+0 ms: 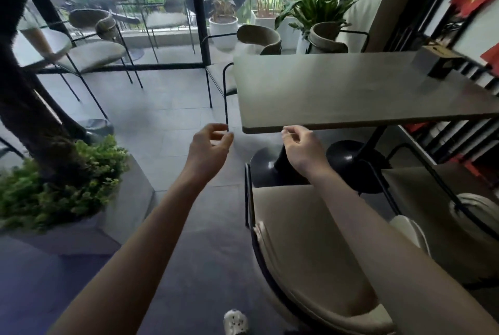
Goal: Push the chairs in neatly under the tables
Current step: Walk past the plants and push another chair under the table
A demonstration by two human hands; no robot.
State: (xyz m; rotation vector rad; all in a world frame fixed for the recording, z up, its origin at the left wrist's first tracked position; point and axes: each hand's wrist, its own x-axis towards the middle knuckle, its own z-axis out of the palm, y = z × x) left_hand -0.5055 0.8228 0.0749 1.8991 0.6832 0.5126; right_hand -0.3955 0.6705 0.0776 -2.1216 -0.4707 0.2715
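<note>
Both hands are loose and hold nothing: the left hand (209, 145) and right hand (299, 147) hover before the table (337, 91). The cream chair (305, 248) stands below, not yet under it. A crooked push may knock its frame against the table base (267, 170).

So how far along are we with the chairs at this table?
Done: the two far chairs sit close against the table. In hand: nothing; the left hand and right hand hover loosely curled near the table's edge, gripping nothing. Left: the near chair stands pulled out, and the one beside it too.
</note>
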